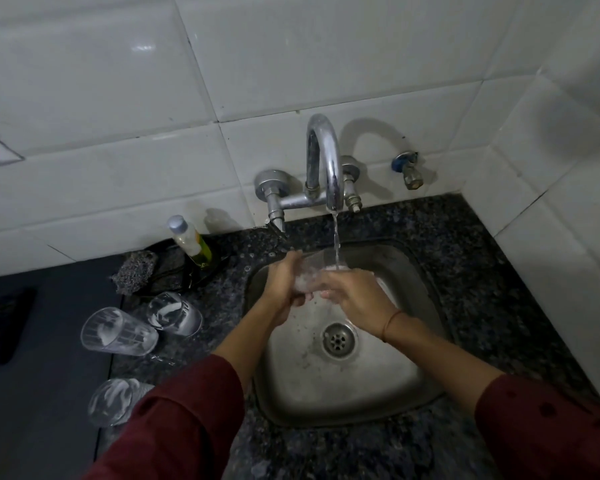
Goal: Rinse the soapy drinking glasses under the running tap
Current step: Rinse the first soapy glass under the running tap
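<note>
A glass (313, 266) is gripped by the left hand (284, 289) and right hand (355, 297), together at centre, under the tap (328, 161) at twelve o'clock; it should be turned so foam is flushed.

No legible txt, nos, brand or sign anywhere in view. Bottle (191, 242) on counter by wall has yellow-green label, lettering too blurred to read.
</note>
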Demonstrator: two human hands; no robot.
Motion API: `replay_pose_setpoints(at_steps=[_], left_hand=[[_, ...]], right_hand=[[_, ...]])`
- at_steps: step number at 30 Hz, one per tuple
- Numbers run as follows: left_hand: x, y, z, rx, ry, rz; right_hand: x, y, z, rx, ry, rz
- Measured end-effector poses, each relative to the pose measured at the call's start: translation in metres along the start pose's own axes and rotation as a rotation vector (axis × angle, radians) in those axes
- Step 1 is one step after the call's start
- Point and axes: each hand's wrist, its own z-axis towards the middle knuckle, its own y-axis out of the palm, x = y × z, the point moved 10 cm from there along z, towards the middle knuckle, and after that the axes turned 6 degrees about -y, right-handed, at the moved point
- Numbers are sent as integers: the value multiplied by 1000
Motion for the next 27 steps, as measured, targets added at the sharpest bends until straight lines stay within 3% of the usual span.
replay_pose_setpoints(at_steps=[3,5,7,9,10,12,15,17,19,21,22,25,27], left_hand=[[21,-3,-8,101,256,-27],[23,-5,-12,172,312,13],[14,-17,-4,237,189,-18],[1,-15,6,140,4,-44],[-2,-11,8,81,-22,-38],[8,-5,0,67,100,-68],[19,1,-13,110,269,-20],[13,-3,-10,150,199,49],[0,-2,-2,93,14,63],[-1,4,-1,38,-14,14],[6,7,-3,41,59,-28],[25,10,-15,96,306,-21],[24,3,-14,144,271,32]], right_hand=[[28,1,-4,243,360,547],[26,8,-3,241,416,770],[8,0,3,124,201,437],[-7,3,3,-31,6,6],[-5,2,3,-34,-6,-61],[2,-2,5,80,112,119],[23,0,-2,233,400,679],[15,-2,-2,121,285,535],[-1,-5,-1,-11,115,200],[0,-8,-1,0,83,100],[2,-8,0,56,109,132],[19,-8,-4,229,325,520],[14,-6,-5,175,255,494]])
